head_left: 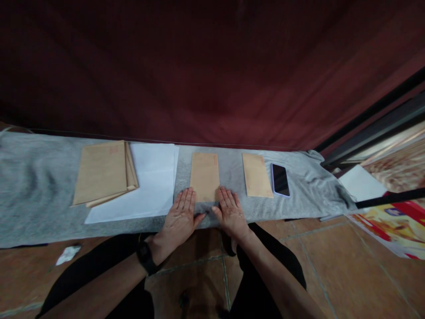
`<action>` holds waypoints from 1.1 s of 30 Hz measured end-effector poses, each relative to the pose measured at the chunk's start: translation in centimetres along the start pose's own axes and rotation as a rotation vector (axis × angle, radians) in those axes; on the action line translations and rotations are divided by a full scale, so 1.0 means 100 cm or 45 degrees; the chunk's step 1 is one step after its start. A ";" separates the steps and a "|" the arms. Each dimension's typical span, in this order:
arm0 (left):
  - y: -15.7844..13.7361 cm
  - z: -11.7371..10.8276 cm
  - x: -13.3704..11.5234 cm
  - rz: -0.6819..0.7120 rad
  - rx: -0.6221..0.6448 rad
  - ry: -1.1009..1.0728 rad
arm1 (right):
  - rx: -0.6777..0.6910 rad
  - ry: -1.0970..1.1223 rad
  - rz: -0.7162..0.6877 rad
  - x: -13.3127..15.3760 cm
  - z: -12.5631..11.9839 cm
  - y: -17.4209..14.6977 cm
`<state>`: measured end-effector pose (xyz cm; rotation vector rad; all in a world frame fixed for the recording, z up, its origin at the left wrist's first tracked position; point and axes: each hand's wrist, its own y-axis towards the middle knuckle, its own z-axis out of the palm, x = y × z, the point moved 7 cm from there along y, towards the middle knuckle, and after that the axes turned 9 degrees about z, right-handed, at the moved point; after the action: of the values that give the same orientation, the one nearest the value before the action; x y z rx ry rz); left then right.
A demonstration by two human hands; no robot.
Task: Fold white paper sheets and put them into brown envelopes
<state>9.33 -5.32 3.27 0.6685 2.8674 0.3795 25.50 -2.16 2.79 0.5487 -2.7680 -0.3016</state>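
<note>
A brown paper envelope [205, 175] lies flat in front of me, with small red print at its upper right. At its lower left corner rests my left hand [180, 215], palm down with the fingers stretched out. My right hand [231, 212] lies palm down by the lower right corner, fingers also straight. Neither hand grips anything. A second brown envelope [257, 175] is to the right, apart from my right hand. Left of my left hand, white paper sheets [152, 177] lie partly under a stack of larger brown envelopes [101, 170].
A smartphone [280, 180] lies right of the second envelope. Everything rests on a grey cloth [36, 186] over a long narrow surface. A dark red curtain [212, 75] hangs behind it. A colourful box [395, 226] and a dark metal frame [375, 128] stand at the right.
</note>
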 end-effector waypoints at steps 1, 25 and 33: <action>0.002 0.000 -0.001 0.006 -0.004 -0.004 | 0.016 0.016 0.005 0.003 -0.002 0.003; 0.014 0.006 -0.011 0.050 0.035 -0.009 | 0.059 -0.002 0.052 0.016 0.017 0.009; 0.017 0.009 -0.022 0.175 0.023 -0.041 | 0.067 -0.014 0.062 0.007 0.016 0.007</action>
<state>12.19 -4.63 3.18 0.8699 2.8058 0.3588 24.10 -1.61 1.71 0.4928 -2.8025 -0.2215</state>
